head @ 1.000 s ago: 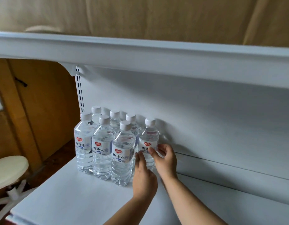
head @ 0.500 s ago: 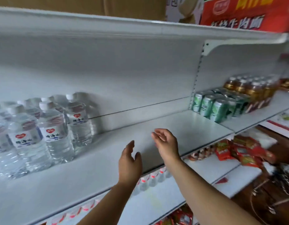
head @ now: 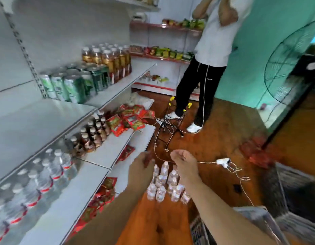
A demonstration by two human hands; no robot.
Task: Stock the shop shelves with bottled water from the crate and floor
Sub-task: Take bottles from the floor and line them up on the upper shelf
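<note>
A cluster of clear water bottles (head: pixel 164 186) with white caps stands on the wooden floor, low in the middle of the view. My left hand (head: pixel 141 169) hangs above the cluster's left side, fingers apart, holding nothing. My right hand (head: pixel 184 162) hovers over its right side, fingers loosely curled and empty. More water bottles (head: pixel 34 181) with red-banded labels stand in rows on a lower white shelf (head: pixel 68 206) at the left. The upper white shelf (head: pixel 38 119) at left is bare in the part I can see.
Green cans (head: pixel 72 85) and amber bottles (head: pixel 107 59) fill the shelf to the right. Brown bottles (head: pixel 93 135) and red packets (head: pixel 128 119) lie lower. A person (head: pixel 206 68) stands ahead by a small wire cart (head: pixel 171 124). A white power strip (head: pixel 223 161) with cables lies on the floor. A fan (head: pixel 291 68) stands right.
My view has swung from the upper shelf's water bottles down and right to the floor. Both hands have left the shelf and now hang empty over the floor bottles.
</note>
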